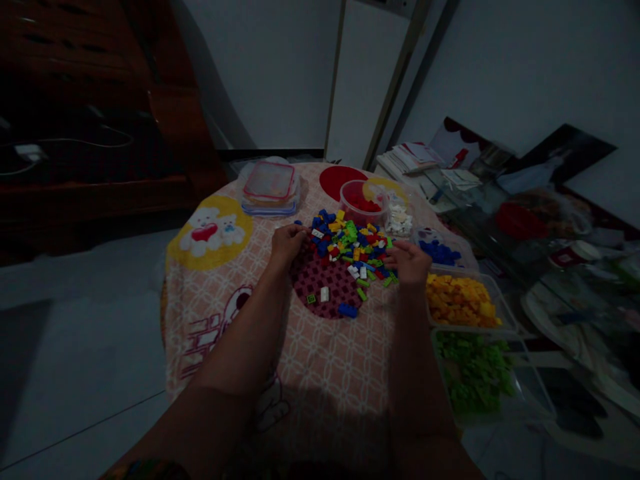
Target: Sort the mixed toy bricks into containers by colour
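Left hand, fingers curled narrow, is at the left end of the brick heap; right hand, fingers loosely bent, is at its right end. Whether either holds anything I cannot tell: dimness blurs the fingertips. The heap lies around mid-table, long axis running from hand to hand. Toward the table's shadowed front edge, a blue brick lies crosswise.

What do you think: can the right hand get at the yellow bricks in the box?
Probably yes. The right hand is close beside the box, and the yellow bricks look uncovered from above, with nothing visible blocking the way.
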Motion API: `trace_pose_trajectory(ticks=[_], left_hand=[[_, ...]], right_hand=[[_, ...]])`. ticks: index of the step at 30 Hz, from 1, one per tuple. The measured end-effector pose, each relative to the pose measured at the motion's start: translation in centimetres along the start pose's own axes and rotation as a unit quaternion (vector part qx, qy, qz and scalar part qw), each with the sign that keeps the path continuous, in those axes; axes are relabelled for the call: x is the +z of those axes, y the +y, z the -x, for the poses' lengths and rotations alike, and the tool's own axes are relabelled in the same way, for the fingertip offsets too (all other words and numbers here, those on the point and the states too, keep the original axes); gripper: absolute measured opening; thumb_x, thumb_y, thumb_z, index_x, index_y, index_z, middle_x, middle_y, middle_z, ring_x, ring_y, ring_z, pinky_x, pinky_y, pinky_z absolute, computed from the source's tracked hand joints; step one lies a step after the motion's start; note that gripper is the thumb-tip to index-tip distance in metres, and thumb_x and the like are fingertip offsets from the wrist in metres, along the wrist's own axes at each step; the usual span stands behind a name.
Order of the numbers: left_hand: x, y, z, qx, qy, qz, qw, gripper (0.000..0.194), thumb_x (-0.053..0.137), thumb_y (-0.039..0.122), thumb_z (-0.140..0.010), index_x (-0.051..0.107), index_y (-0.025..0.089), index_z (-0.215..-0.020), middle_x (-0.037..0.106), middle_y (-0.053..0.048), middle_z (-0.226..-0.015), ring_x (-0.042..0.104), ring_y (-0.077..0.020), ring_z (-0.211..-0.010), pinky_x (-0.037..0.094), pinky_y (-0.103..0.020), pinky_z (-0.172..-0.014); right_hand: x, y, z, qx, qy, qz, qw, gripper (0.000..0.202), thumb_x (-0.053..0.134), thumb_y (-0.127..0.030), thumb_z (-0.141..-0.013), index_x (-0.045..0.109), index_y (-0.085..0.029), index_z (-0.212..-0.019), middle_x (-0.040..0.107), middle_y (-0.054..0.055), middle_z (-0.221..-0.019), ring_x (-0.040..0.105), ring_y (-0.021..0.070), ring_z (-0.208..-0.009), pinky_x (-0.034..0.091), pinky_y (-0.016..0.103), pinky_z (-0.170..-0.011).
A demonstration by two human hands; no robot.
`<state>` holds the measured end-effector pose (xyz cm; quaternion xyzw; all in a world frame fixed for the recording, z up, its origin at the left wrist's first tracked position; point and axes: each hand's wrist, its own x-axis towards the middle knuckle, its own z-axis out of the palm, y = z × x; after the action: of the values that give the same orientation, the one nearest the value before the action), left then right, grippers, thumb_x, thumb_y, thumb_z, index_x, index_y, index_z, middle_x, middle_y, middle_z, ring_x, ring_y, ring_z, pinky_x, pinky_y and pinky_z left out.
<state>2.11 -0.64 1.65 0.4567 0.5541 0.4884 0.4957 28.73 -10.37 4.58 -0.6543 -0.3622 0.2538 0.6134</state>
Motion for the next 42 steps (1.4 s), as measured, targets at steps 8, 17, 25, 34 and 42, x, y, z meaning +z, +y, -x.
trace_pose_trajectory(ticks=[8, 17, 25, 34, 42], left_hand=[[0.0, 0.0, 0.0, -0.007, -0.003, 0.001, 1.0, 0.013, 0.064, 0.019, -0.079, 0.076, 0.016, -0.082, 0.067, 0.001, -0.063, 0.059, -0.0116, -0.053, 0.046, -0.022, -0.055], [0.0, 0.0, -0.1, -0.004, -0.003, 0.007, 1.0, 0.012, 0.064, 0.018, -0.077, 0.075, 0.016, -0.08, 0.067, 0.001, -0.063, 0.059, -0.0118, -0.052, 0.048, -0.022, -0.055], [-0.1, -0.3, -0.2, 0.004, -0.004, -0.007, 1.0, 0.014, 0.065, 0.021, -0.078, 0.077, 0.016, -0.082, 0.069, 0.0, -0.064, 0.061, -0.0125, -0.054, 0.05, -0.023, -0.057], [0.0, -0.2, -0.2, 0.002, 0.001, -0.006, 1.0, 0.012, 0.064, 0.018, -0.078, 0.076, 0.015, -0.081, 0.068, 0.001, -0.063, 0.06, -0.0113, -0.052, 0.046, -0.021, -0.054], [0.1, 0.0, 0.0, -0.001, 0.002, -0.001, 1.0, 0.013, 0.062, 0.019, -0.078, 0.075, 0.016, -0.08, 0.068, 0.001, -0.063, 0.057, -0.0114, -0.05, 0.045, -0.021, -0.051]], right_hand=[[1.2, -3.7, 4.5, -0.063, -0.462, 0.342, 0.816, 0.015, 0.083, -0.027, -0.068, 0.071, -0.02, -0.063, 0.064, -0.004, -0.057, 0.059, 0.0125, -0.056, 0.037, 0.022, -0.054], [4.5, -5.0, 7.8, -0.147, -0.491, 0.536, 0.67, 0.008, 0.078, -0.017, -0.074, 0.078, -0.019, -0.067, 0.076, 0.008, -0.075, 0.066, 0.0185, -0.069, 0.032, 0.027, -0.055], [2.3, -3.2, 5.0, -0.062, -0.423, 0.275, 0.861, 0.015, 0.07, -0.022, -0.076, 0.082, -0.02, -0.083, 0.072, 0.0, -0.065, 0.068, 0.0178, -0.064, 0.048, 0.025, -0.06], [0.7, 0.2, 0.5, 0.022, 0.029, -0.09, 0.995, 0.042, 0.083, -0.052, -0.069, 0.065, -0.02, -0.089, 0.061, -0.006, -0.059, 0.064, 0.0151, -0.048, 0.056, 0.025, -0.044], [-2.4, 0.5, -2.7, -0.034, 0.281, -0.162, 0.945, 0.044, 0.069, -0.035, -0.083, 0.061, -0.02, -0.124, 0.07, 0.006, -0.109, 0.077, 0.0212, -0.1, 0.069, 0.042, -0.085]])
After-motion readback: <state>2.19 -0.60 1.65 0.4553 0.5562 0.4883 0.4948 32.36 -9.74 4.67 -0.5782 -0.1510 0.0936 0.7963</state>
